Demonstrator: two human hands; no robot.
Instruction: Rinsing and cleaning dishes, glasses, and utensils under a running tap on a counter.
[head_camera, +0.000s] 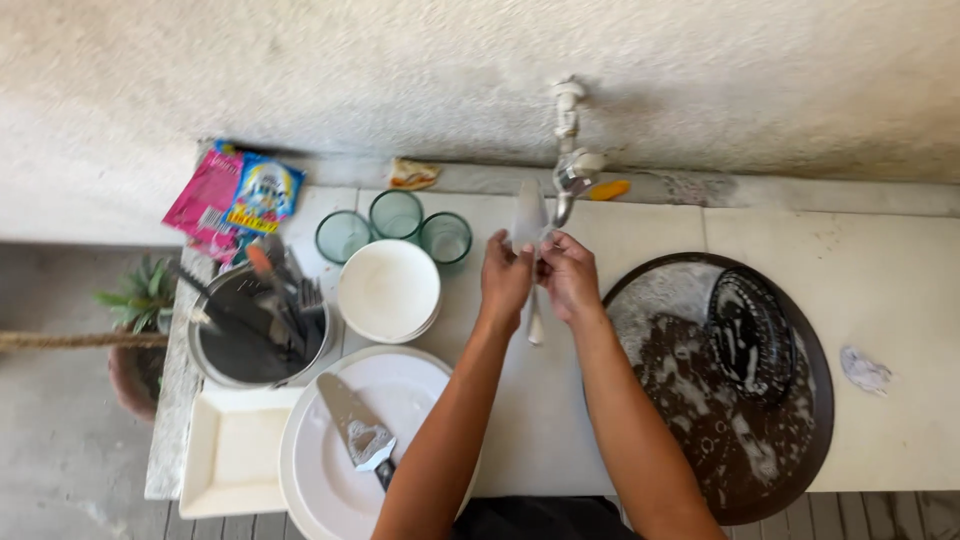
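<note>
Both hands hold a long white flat-bladed utensil with a pale handle (530, 240) upright under the metal wall tap (572, 175), near the back edge of the white stone bench (900, 300). Its long axis runs almost straight from the back of the bench towards the person: the broad, rounded blade end points up and away, reaching the tap spout, while the narrow handle end points down towards the person and hangs below the hands, over the bench top. The left hand (505, 280) is curled, thumb and fingertips pinched on the left edge of the utensil's middle part. The right hand (570, 275) is likewise closed, its fingers bent in against the right side of the same stretch, so the two hands meet around it. To the right a round dark tray covered in suds (700, 420) lies on the bench with a dark ribbed dish (750, 335) in it. To the left stand a stack of white bowls (388, 290), three green-tinted glass tumblers (396, 215), a metal pot full of cutlery (255, 330), and, at the front edge, a large white round plate (330, 470) carrying a metal cake server (352, 425).
</note>
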